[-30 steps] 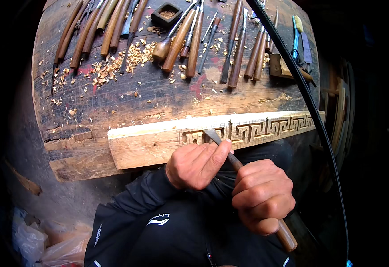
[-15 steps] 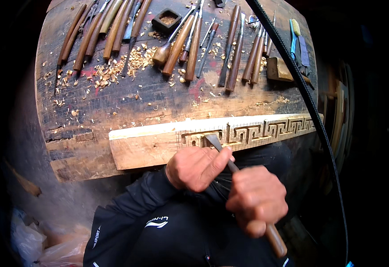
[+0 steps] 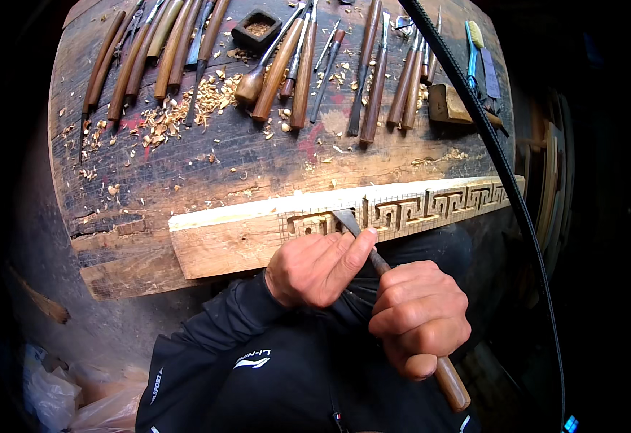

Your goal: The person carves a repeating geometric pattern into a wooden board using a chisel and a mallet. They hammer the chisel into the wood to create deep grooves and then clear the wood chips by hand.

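Observation:
A long pale wooden board (image 3: 218, 245) lies along the near edge of the bench, with a meander pattern (image 3: 398, 214) cut into its front face and pencil grid lines around it. The flat blade of a chisel (image 3: 347, 219) meets the carving near its left end. My right hand (image 3: 420, 317) is wrapped round the chisel's wooden handle, whose butt sticks out below the fist. Close to the blade, my left hand (image 3: 319, 268) rests against the board's lower face, its fingers and thumb closed on the chisel's shank. My fingers hide part of the pattern.
Several wooden-handled carving tools (image 3: 279, 68) lie across the back of the bench (image 3: 207, 169), among wood shavings (image 3: 178, 115). A small dark square box (image 3: 259, 30), a wooden block (image 3: 449, 106) and a brush (image 3: 474, 54) are there too. A black cable (image 3: 506, 169) crosses at the right.
The view has shifted slightly, so the bench and tools appear a little further left. Both hands keep their hold on the chisel, its blade still at the same part of the carving.

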{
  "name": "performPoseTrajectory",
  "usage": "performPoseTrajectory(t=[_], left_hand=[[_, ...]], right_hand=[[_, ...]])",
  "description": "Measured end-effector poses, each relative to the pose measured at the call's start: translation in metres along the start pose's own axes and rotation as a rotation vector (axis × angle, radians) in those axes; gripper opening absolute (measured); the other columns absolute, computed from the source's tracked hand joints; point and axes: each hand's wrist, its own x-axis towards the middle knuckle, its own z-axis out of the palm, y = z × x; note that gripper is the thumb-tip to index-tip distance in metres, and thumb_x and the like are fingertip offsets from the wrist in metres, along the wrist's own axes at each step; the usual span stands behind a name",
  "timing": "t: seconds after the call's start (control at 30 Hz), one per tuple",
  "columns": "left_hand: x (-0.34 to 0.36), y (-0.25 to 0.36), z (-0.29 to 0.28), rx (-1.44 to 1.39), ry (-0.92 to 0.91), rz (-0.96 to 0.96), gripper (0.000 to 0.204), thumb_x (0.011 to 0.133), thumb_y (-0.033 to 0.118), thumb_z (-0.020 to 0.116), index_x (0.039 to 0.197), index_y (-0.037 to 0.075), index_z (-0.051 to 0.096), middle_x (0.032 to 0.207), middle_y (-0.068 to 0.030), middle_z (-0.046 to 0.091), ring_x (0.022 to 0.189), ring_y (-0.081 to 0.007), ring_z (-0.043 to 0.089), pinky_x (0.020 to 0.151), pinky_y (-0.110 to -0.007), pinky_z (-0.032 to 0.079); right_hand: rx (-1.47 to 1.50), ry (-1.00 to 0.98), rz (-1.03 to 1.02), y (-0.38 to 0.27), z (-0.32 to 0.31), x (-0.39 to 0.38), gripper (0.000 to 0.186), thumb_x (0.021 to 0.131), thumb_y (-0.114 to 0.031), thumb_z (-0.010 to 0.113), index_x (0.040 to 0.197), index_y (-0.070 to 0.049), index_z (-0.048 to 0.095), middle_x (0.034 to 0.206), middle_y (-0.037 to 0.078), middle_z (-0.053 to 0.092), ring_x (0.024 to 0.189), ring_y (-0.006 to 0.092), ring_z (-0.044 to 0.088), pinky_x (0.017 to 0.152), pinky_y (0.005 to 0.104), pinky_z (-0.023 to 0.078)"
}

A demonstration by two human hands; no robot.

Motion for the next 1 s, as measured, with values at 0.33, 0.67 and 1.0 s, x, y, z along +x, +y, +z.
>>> performPoseTrajectory(t=[0.33, 0.67, 1.0], left_hand=[[0.009, -0.005, 0.006, 0.072, 0.069, -0.008, 0.053, 0.092, 0.000, 0.078, 0.142, -0.015, 0.067, 0.092, -0.0134, 0.078, 0.071, -0.0166, 0.073, 0.059, -0.030, 0.056], [-0.009, 0.011, -0.009, -0.056, 0.024, 0.117, 0.053, 0.090, 0.012, 0.092, 0.136, -0.004, 0.072, 0.103, -0.0169, 0.081, 0.076, -0.0242, 0.079, 0.060, -0.033, 0.059], [-0.011, 0.021, 0.003, -0.079, -0.004, 0.084, 0.054, 0.092, 0.012, 0.088, 0.140, -0.005, 0.069, 0.109, -0.0182, 0.082, 0.077, -0.0218, 0.079, 0.059, -0.031, 0.058]], right_hand=[[0.005, 0.107, 0.146, 0.017, -0.010, 0.015, 0.049, 0.113, -0.021, 0.059, 0.067, -0.006, 0.048, 0.060, 0.010, 0.057, 0.043, 0.0169, 0.049, 0.040, 0.0323, 0.033], [0.157, 0.224, 0.169, -0.035, -0.025, 0.016, 0.057, 0.117, -0.019, 0.054, 0.062, -0.010, 0.042, 0.059, 0.010, 0.060, 0.038, 0.0142, 0.044, 0.037, 0.0301, 0.033], [-0.003, 0.111, 0.029, -0.015, -0.024, 0.011, 0.059, 0.121, -0.036, 0.048, 0.067, -0.014, 0.037, 0.051, 0.004, 0.054, 0.033, 0.0117, 0.040, 0.034, 0.0268, 0.029]])
